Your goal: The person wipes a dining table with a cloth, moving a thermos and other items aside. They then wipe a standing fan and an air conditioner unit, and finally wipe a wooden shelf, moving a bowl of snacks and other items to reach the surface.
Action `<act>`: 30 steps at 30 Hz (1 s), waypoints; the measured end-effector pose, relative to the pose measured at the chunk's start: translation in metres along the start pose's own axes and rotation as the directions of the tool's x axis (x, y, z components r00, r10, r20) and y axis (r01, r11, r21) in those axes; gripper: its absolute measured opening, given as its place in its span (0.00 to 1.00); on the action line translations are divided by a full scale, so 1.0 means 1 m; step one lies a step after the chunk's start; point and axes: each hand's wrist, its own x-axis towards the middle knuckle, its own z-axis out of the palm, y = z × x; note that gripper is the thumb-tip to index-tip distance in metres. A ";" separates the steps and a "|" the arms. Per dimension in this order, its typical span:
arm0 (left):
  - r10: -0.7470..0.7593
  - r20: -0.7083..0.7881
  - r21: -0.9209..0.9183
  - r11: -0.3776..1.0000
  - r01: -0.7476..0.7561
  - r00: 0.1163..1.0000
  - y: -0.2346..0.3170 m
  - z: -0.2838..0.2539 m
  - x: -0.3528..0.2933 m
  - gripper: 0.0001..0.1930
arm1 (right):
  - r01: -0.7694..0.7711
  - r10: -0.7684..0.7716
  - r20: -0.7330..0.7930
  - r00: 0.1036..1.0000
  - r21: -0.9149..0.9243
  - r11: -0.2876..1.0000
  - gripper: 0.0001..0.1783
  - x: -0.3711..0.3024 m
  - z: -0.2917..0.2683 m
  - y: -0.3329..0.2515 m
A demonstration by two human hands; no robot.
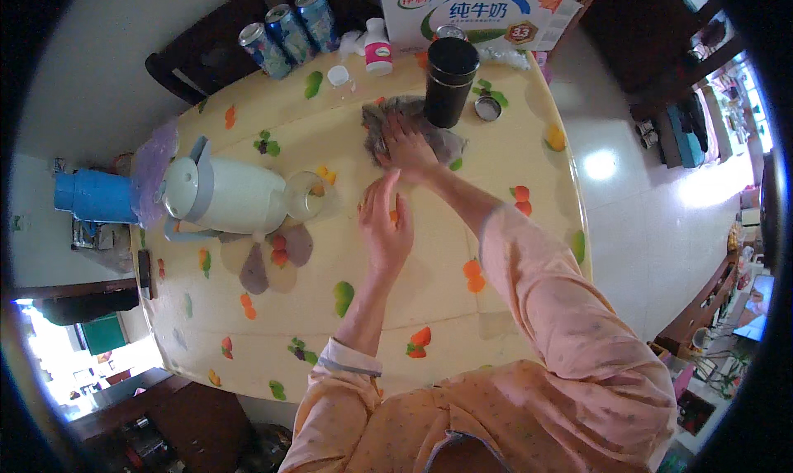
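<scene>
A crumpled grey cloth (450,143) lies on the far middle of the table. My right hand (408,149) rests flat on it, fingers spread and pointing away from me. Close by on the near side, my left hand (387,225) holds nothing; its fingers are stretched out and the thumb stands apart. Whether it touches the table I cannot tell. A tall black tumbler (452,83) stands at the cloth's right edge, and a small round metal lid (487,108) lies to the right of it.
A yellow fruit-print tablecloth (429,308) covers the table. At left are a pale thermos jug (227,194), a clear glass (311,196) and a blue flask (97,195). Along the back stand several cans (289,33), a white-and-pink bottle (377,47), a white cap (338,76) and a carton (479,14).
</scene>
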 end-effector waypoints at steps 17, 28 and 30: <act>-0.084 0.482 0.116 0.993 0.032 0.872 0.017 0.073 -0.018 0.13 | -0.027 0.028 -0.003 1.000 0.199 0.980 0.34 -0.213 -0.061 0.028; -0.191 0.254 0.085 0.981 0.175 0.948 0.011 0.097 0.031 0.29 | -0.021 0.013 0.037 0.999 0.224 0.974 0.33 -0.225 -0.054 0.036; -0.185 0.154 0.024 0.983 0.184 0.971 0.003 0.106 0.052 0.36 | -0.008 0.003 0.024 1.000 0.233 0.972 0.33 -0.226 -0.054 0.037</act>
